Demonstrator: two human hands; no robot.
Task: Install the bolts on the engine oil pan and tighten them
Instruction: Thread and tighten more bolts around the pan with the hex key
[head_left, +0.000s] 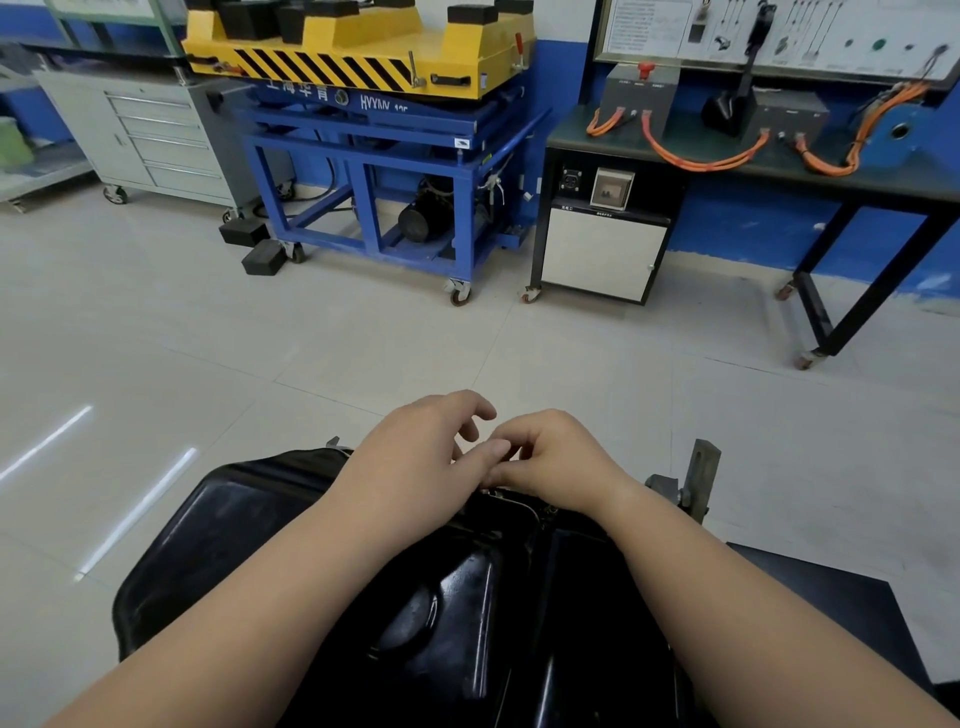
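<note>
The black engine oil pan lies upturned in the bottom centre, glossy, with a rounded sump. Both my hands meet over its far rim. My right hand has its fingers curled down and pinches a small bolt at the rim; the fingers hide nearly all of the bolt. My left hand hovers beside it with loosely curled fingers, its thumb touching the right hand's fingertips, and holds nothing that I can see. Both forearms cross over the pan from the bottom edge.
A grey metal bracket of the engine stand rises right of the pan. Beyond the pale tiled floor stand a blue lift cart with a yellow top, a grey drawer cabinet and a black bench with orange cables.
</note>
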